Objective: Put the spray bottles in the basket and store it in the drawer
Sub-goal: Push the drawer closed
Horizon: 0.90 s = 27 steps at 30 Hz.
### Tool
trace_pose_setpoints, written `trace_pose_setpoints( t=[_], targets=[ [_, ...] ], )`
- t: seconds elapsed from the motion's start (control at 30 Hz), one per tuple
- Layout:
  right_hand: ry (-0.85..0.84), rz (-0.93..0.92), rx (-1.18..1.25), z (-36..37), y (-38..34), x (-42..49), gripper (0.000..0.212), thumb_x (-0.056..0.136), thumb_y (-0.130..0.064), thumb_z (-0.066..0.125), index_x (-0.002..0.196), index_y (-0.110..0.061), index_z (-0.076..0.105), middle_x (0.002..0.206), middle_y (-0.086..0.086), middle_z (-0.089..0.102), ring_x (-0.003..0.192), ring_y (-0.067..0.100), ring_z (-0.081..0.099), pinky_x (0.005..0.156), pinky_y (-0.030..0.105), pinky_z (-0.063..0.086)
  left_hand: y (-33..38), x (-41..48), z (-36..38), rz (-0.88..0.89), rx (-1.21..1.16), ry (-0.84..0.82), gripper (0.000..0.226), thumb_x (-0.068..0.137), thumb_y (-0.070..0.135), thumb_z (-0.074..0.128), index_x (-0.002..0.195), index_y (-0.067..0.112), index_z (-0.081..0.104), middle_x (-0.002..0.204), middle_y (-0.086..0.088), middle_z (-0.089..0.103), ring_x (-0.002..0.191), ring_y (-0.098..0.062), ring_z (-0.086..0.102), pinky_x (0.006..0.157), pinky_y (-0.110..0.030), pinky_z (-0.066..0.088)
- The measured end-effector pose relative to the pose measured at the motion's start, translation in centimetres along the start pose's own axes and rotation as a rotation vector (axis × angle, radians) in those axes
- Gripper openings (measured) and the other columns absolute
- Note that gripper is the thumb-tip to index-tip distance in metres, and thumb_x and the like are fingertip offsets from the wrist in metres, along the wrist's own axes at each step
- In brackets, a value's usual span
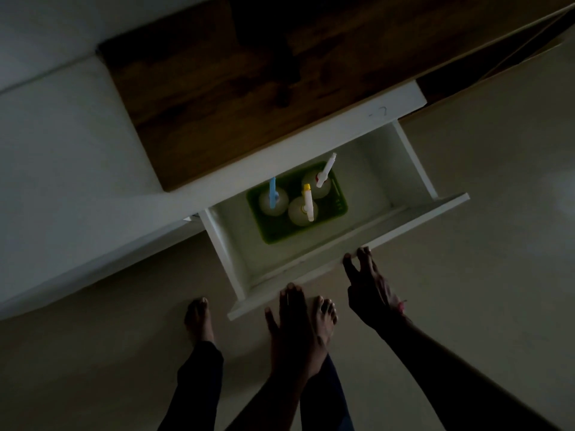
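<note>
Green basket (pixel 337 203) sits on the floor of the open drawer (pixel 348 241), toward the back, clear of the side walls. Three spray bottles stand upright inside it: blue-nozzle bottle (pixel 273 198) at left, yellow-nozzle bottle (pixel 303 210) in the middle nearest the front, and white-nozzle bottle (pixel 318 183) at the rear right. All three are packed close together, so the basket keeps them from tipping when the drawer moves.

Drawer is pulled well out from under the wood-topped bench (pixel 217 98). Loading looks done; closing is what's left.

Left hand (pixel 291 334) is flat and spread, holding nothing, fingertips at the lower edge of the drawer front near its left end. Right hand (pixel 368 287) has fingers extended, with their tips touching the front panel's edge further right, also holding nothing. Two hands spaced along the panel reads as an even push so the drawer runs straight on its rails rather than racking.

Bare feet are on the floor directly below the drawer front, so the person stands close. Lighting is dim; can't tell if the nozzles clear the bench underside. Worth watching on the push.
</note>
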State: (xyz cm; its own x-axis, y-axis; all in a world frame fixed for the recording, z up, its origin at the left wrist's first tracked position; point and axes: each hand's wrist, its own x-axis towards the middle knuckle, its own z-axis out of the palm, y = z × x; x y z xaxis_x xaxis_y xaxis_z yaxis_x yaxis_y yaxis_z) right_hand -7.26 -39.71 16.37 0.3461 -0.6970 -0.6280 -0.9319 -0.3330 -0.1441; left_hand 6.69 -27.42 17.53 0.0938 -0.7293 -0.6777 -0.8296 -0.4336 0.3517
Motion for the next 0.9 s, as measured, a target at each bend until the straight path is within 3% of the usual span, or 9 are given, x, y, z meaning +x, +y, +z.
trace_pose_setpoints(
  t=[0.1, 0.17, 0.2, 0.27, 0.3, 0.37, 0.47, 0.63, 0.9],
  targets=[
    [0.004, -0.015, -0.027, -1.4, -0.6, 1.3, 0.075, 0.091, -0.01, 0.045, 0.153, -0.021, 0.002, 0.161, 0.015, -0.003, 0.149, 0.033, 0.003, 0.079, 0.023, 0.052, -0.7, 1.5, -1.4, -0.061, 0.047, -0.015, 0.09, 0.083, 0.072, 0.002, 0.141, 0.014, -0.035, 0.159, -0.01, -0.021, 0.145, -0.025, -0.02, 0.117, -0.054, -0.003],
    [0.009, -0.007, -0.016, -2.1, -1.3, 2.1, 0.077, 0.091, -0.009, 0.044, 0.153, -0.02, -0.001, 0.161, 0.016, -0.006, 0.149, 0.032, -0.004, 0.102, 0.033, 0.045, -0.6, 2.1, -2.8, -0.085, 0.03, -0.028, 0.11, 0.053, 0.075, -0.034, 0.143, 0.012, -0.031, 0.158, -0.008, -0.025, 0.142, -0.023, -0.027, 0.117, -0.051, -0.008],
    [0.005, -0.002, -0.01, -2.4, -1.7, 2.6, 0.078, 0.091, -0.009, 0.044, 0.153, -0.019, -0.003, 0.161, 0.017, -0.007, 0.149, 0.032, -0.006, 0.111, 0.037, 0.037, -1.0, 2.4, -3.4, -0.081, 0.023, -0.033, 0.11, 0.052, 0.076, -0.034, 0.142, 0.012, -0.033, 0.156, -0.008, -0.029, 0.141, -0.023, -0.028, 0.116, -0.05, -0.011],
    [0.011, -0.001, -0.009, -3.0, -2.6, 3.7, 0.079, 0.09, -0.012, 0.044, 0.152, -0.017, -0.005, 0.16, 0.019, -0.009, 0.149, 0.034, -0.007, 0.119, 0.041, 0.02, -1.7, 3.3, -4.5, -0.05, 0.069, -0.051, 0.09, 0.083, 0.071, 0.003, 0.14, 0.014, -0.037, 0.153, -0.008, -0.035, 0.141, -0.024, -0.03, 0.114, -0.05, -0.015],
    [0.016, -0.003, -0.003, -3.3, -3.0, 4.3, 0.08, 0.09, -0.014, 0.044, 0.152, -0.017, -0.005, 0.16, 0.019, -0.01, 0.149, 0.034, -0.008, 0.121, 0.042, 0.016, -2.2, 3.9, -5.2, -0.043, 0.083, -0.062, 0.091, 0.091, 0.06, 0.025, 0.139, 0.014, -0.037, 0.152, -0.007, -0.037, 0.141, -0.025, -0.03, 0.113, -0.051, -0.016],
    [0.025, -0.002, 0.021, -3.9, -3.7, 5.5, 0.081, 0.09, -0.019, 0.046, 0.152, -0.018, -0.005, 0.16, 0.019, -0.012, 0.149, 0.033, -0.008, 0.121, 0.043, 0.012, -3.0, 5.0, -6.1, -0.028, 0.097, -0.059, 0.099, 0.091, 0.045, 0.043, 0.141, 0.014, -0.036, 0.151, -0.006, -0.039, 0.141, -0.024, -0.031, 0.115, -0.051, -0.016],
    [0.029, 0.005, 0.07, -4.8, -4.8, 7.2, 0.084, 0.089, -0.024, 0.05, 0.153, -0.02, -0.005, 0.16, 0.016, -0.015, 0.149, 0.032, -0.009, 0.12, 0.045, 0.012, -4.2, 6.3, -7.6, -0.007, 0.088, -0.035, 0.101, 0.09, 0.036, 0.049, 0.141, 0.016, -0.036, 0.152, -0.004, -0.039, 0.141, -0.022, -0.031, 0.117, -0.053, -0.011],
    [-0.011, -0.014, 0.085, -6.6, -5.8, 9.6, 0.09, 0.088, -0.028, 0.055, 0.152, -0.023, -0.007, 0.159, 0.014, -0.023, 0.148, 0.033, -0.012, 0.119, 0.05, 0.014, -5.6, 8.4, -9.9, 0.005, 0.081, 0.002, 0.109, 0.088, 0.026, 0.055, 0.138, 0.023, -0.041, 0.151, -0.001, -0.041, 0.14, -0.02, -0.033, 0.113, -0.049, -0.019],
    [0.015, 0.012, 0.116, -8.2, -7.8, 12.2, 0.085, 0.09, -0.027, 0.052, 0.153, -0.021, -0.006, 0.158, 0.015, -0.024, 0.148, 0.033, -0.015, 0.119, 0.05, 0.012, -6.1, 9.8, -11.7, 0.061, 0.22, 0.037, 0.093, 0.093, 0.035, 0.049, 0.148, 0.014, -0.024, 0.154, -0.012, -0.032, 0.144, -0.029, -0.024, 0.12, -0.052, -0.001]
  ],
)
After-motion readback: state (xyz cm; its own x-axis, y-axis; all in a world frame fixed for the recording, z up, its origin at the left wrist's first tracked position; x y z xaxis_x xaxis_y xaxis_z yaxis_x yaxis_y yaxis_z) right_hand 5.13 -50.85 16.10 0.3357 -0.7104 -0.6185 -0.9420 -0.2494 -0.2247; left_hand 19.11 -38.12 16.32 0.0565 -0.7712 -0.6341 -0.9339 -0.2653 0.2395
